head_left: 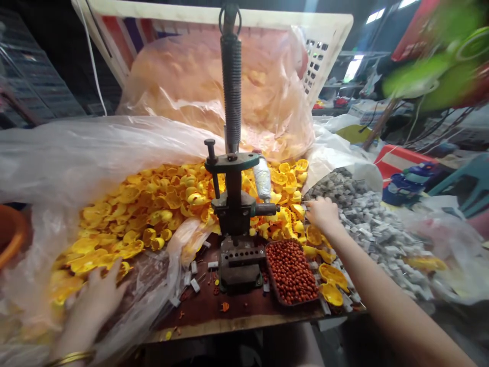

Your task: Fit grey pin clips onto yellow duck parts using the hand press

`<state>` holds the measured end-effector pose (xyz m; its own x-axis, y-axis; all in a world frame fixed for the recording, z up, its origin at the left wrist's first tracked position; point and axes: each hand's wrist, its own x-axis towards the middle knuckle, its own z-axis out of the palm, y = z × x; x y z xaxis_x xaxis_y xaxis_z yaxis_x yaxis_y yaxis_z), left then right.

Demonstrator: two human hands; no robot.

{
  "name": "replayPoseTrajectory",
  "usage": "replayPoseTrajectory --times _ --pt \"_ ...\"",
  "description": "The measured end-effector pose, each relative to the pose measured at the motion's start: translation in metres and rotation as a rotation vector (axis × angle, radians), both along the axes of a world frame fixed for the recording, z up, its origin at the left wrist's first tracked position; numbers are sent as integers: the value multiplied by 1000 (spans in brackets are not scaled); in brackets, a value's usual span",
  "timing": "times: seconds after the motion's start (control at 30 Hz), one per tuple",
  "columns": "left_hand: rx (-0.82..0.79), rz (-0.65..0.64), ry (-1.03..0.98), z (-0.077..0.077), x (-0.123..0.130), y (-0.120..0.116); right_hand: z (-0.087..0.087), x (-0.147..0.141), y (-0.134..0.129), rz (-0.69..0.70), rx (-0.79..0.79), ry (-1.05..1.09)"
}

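Note:
My left hand (95, 295), slightly blurred, reaches with fingers apart to the near edge of a heap of yellow plastic shells (133, 204). My right hand (324, 214) is closed, fingertips together, between that heap and a pile of small grey-white blocks (374, 224); what it pinches, if anything, is too small to name. Between my hands stands a dark hand press (234, 209) with a tall spring (231, 92) and a wrapped handle (262, 178). A tray of small red-brown beads (292, 272) sits right of its base.
Clear plastic sheeting (153, 300) drapes over the table's left side. Behind the heap, a white crate (328, 56) leans with a large plastic bag (183, 71) in it. Loose blocks (194, 284) lie by the press. An orange basin (11, 234) is far left, a blue container (410, 183) right.

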<state>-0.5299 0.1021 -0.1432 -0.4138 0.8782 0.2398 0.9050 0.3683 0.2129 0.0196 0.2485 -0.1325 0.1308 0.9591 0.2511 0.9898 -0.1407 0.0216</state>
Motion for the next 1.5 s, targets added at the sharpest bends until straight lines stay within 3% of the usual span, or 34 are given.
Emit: replayPoseTrajectory --times 0.1,0.23,0.4,0.6,0.8,1.0,1.07,1.13,1.23,1.3,1.4,1.5 --pt "-49 50 233 -16 15 1 -13 -6 4 42 40 -43" --pt "-88 -26 277 -20 4 -11 -16 14 1 133 69 -49" --pt "-53 -45 264 -24 5 -14 -19 30 4 96 153 -16" --pt "181 -189 -70 -14 52 -15 -16 28 8 56 75 -38" --pt "427 -352 -289 -10 93 -24 -11 30 16 5 108 50" --pt "346 -601 -331 -8 146 -24 0 22 31 -112 160 160" --pt "341 -666 -327 -5 157 -26 9 16 17 -145 256 296" --pt "356 -702 -322 -4 164 -26 16 -1 -10 -95 286 652" --pt "360 -763 -326 -4 172 -24 19 -49 -64 195 16 1341" --pt "342 -822 -308 -5 178 -21 16 -89 -97 377 -203 1586" --pt "341 -881 -201 -5 188 -20 8 -141 -129 456 -261 1638" --pt "372 -873 -105 0 197 -21 0 -170 -144 449 -167 1445"
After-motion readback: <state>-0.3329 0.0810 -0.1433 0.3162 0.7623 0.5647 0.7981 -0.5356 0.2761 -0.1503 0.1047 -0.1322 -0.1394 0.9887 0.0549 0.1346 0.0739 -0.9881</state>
